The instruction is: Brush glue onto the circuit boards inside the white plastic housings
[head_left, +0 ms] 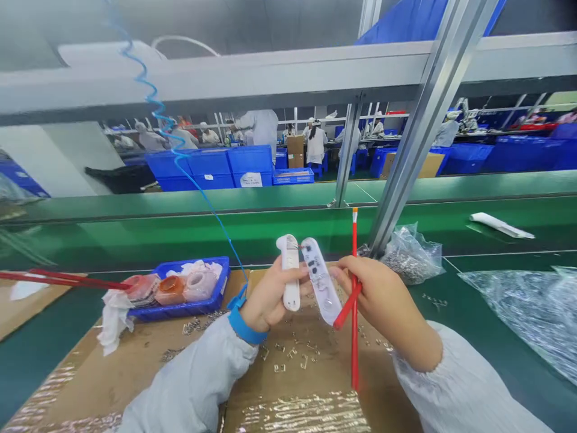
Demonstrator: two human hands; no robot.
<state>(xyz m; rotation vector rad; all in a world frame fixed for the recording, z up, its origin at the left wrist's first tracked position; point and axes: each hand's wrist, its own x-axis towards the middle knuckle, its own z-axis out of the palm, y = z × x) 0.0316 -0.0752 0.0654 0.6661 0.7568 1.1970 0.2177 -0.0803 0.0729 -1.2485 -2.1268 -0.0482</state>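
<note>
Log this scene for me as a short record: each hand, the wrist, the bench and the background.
Left hand: holds white shell
Right hand: holds red brush, fingertips by second shell
Left wrist: blue strap
Bench: small metal pieces on cardboard
Left side: blue tray
Right side: clear bag of metal parts
Background: people in white, blue bins

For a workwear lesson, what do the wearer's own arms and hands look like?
The sleeves are loose and whitish, the right cuff gathered. The left hand and right hand are ungloved; the left wears a blue wristband joined to a blue cord, coiled higher up.
</note>
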